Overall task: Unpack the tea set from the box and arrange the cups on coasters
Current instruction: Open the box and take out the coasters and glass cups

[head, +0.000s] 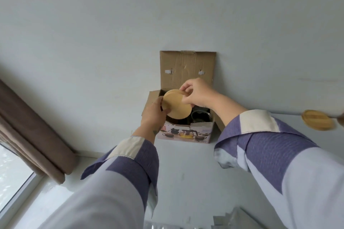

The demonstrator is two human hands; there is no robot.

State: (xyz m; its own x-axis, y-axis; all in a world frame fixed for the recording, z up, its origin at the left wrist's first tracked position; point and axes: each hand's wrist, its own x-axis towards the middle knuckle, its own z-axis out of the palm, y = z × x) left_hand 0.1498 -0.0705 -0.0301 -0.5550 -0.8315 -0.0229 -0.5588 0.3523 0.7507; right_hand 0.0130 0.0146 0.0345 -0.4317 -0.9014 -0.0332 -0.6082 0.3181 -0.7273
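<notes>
Both hands (195,95) hold coasters (176,105) above one box (184,132); one coaster (319,120) apart.

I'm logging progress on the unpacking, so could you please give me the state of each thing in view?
Box: open, lid flap up against the wall.
Stack of coasters: held over the box.
Left hand: grips the stack's edge.
Right hand: pinches the top coaster.
Lone coaster: out, lying at the right edge.
Glass cup: still inside the box.
</notes>
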